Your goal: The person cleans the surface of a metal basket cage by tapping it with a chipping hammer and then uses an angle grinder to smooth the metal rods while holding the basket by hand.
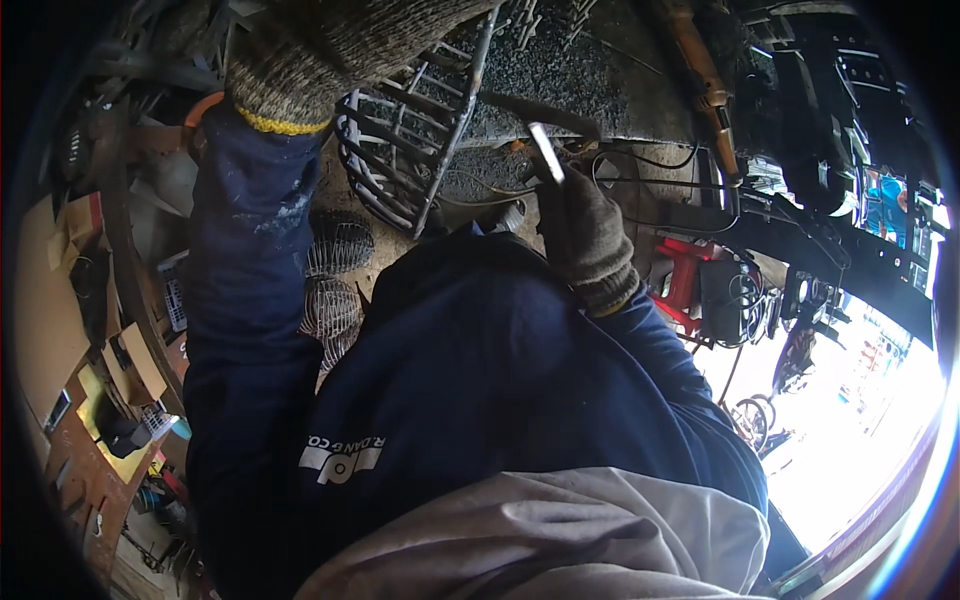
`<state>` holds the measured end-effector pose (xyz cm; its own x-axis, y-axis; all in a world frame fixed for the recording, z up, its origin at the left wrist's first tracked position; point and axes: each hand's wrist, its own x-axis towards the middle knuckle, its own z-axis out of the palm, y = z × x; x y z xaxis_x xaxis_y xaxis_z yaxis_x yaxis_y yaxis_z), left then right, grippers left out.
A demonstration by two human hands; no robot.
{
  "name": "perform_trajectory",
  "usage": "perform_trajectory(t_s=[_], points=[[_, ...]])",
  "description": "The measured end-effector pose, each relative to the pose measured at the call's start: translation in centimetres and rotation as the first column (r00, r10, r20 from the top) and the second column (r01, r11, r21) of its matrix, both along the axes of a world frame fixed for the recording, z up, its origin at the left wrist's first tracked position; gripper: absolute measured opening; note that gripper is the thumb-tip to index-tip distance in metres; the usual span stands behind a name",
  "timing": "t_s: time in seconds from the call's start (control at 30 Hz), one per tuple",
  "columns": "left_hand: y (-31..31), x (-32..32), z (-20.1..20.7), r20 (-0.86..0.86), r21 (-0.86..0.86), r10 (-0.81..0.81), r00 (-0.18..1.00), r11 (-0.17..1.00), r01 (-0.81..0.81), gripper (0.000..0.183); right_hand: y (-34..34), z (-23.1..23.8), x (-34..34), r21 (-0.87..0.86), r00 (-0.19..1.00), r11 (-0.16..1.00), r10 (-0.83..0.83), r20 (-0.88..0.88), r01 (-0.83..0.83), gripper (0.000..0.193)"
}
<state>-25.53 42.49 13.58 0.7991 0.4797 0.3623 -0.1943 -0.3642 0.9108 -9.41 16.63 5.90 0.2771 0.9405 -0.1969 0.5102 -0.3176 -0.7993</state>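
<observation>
My right hand (585, 230), in a dark knitted glove, is closed round the bright flat shaft of a hammer (546, 152). The hammer's long, narrow dark head (545, 113) lies crosswise above the fist. At the upper left is my left hand (340, 55) in a grey-brown glove with a yellow cuff edge; its fingers run past the top of the picture and are hidden. Just under that glove stands a curved rack of welded metal bars (405, 150). The hammer head is to the right of the rack, pointing toward it.
An orange angle grinder (700, 75) lies at the upper right, with cables (640, 185) below it. A red metal stand (685, 285) is right of my forearm. Wire mesh pieces (338, 245) lie left of my body. Cardboard (50, 310) and a cluttered bench (95, 480) are far left.
</observation>
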Motion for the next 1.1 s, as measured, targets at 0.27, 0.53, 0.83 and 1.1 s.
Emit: perform_trajectory(t_s=[0.27,0.53,0.83,1.1], points=[[0.1,-0.3,1.2,-0.136,0.058,0.06,0.989,0.997,-0.053,0.035,0.3,1.5,-0.4,0.002,1.0,1.0,0.02,0.009,-0.02,0.026],[0.4,-0.5,0.5,-0.058,0.018,0.042,0.997,0.999,-0.041,0.037,-0.4,-0.5,0.4,0.105,0.991,0.989,0.099,0.088,-0.108,0.026],[-0.2,0.1,0.6,-0.076,-0.11,0.035,0.996,0.993,-0.044,0.035,-0.4,-1.5,0.9,0.132,0.961,0.975,0.146,0.235,-0.181,0.025],[0.3,0.1,0.4,-0.018,0.119,0.044,0.999,0.992,-0.042,0.039,0.4,-2.2,0.6,0.036,0.967,0.993,0.101,0.233,-0.113,0.023]])
